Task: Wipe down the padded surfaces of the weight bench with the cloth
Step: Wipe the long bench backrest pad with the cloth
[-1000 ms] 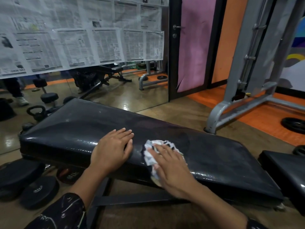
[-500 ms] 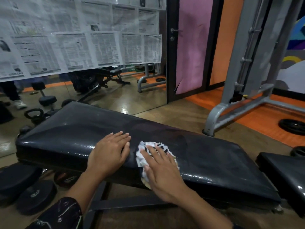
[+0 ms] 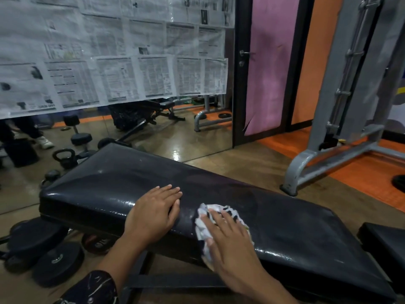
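The black padded bench (image 3: 285,227) runs from far left to near right across the view. A white cloth with black spots (image 3: 202,226) lies on the pad's near edge, draped a little over the side. My right hand (image 3: 232,244) presses flat on the cloth with fingers spread. My left hand (image 3: 153,213) rests palm down on the bare pad just left of the cloth, holding nothing. A second black pad (image 3: 385,242) shows at the right edge.
Black weight plates (image 3: 57,262) lie on the floor under the bench's left end. A mirror with newspaper sheets (image 3: 109,62) stands behind, with a kettlebell (image 3: 63,156) at its foot. A grey machine frame (image 3: 328,156) stands at the right on orange flooring.
My right hand slid the cloth slightly left and back along the pad's near edge. My left hand stayed flat on the pad. The view shifted a little.
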Motion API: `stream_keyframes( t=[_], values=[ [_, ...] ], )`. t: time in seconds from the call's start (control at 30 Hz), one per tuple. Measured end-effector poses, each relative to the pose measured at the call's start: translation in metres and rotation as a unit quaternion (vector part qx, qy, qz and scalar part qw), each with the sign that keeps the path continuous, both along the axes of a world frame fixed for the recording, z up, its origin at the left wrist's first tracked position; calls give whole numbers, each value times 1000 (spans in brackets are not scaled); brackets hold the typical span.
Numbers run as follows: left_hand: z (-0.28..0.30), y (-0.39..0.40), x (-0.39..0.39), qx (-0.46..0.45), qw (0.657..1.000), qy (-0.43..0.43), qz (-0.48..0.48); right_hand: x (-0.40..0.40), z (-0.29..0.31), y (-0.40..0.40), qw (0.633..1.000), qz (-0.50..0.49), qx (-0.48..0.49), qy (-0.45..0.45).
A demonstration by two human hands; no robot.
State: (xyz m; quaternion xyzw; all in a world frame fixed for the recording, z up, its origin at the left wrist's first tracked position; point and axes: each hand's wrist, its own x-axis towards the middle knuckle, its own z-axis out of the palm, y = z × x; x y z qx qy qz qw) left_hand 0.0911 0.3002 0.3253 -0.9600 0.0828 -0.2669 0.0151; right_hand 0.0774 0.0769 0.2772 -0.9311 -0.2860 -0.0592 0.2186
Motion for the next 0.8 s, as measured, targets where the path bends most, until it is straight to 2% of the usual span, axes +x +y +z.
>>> stream_keyframes(
  t=[0.17, 0.27, 0.4, 0.53, 0.63, 0.8],
  values=[
    [1, 0, 1, -11, 1000, 0, 3, 34, 15, 19, 998, -57, 19, 34],
    [1, -1, 0, -6, 1000, -4, 5, 23, 17, 40, 999, -28, 30, 16],
    [0, 0, 2, -2, 1000, 4, 4, -7, 1, 16, 999, 21, 33, -17],
    [-2, 1, 4, 9, 1000, 3, 7, 12, -5, -14, 998, -46, 32, 5],
    [-3, 1, 5, 1, 1000, -5, 7, 32, 10, 10, 994, -90, 36, 48],
    [-2, 0, 4, 5, 1000, 0, 3, 0, 9, 42, 999, -22, 48, -1]
  ],
)
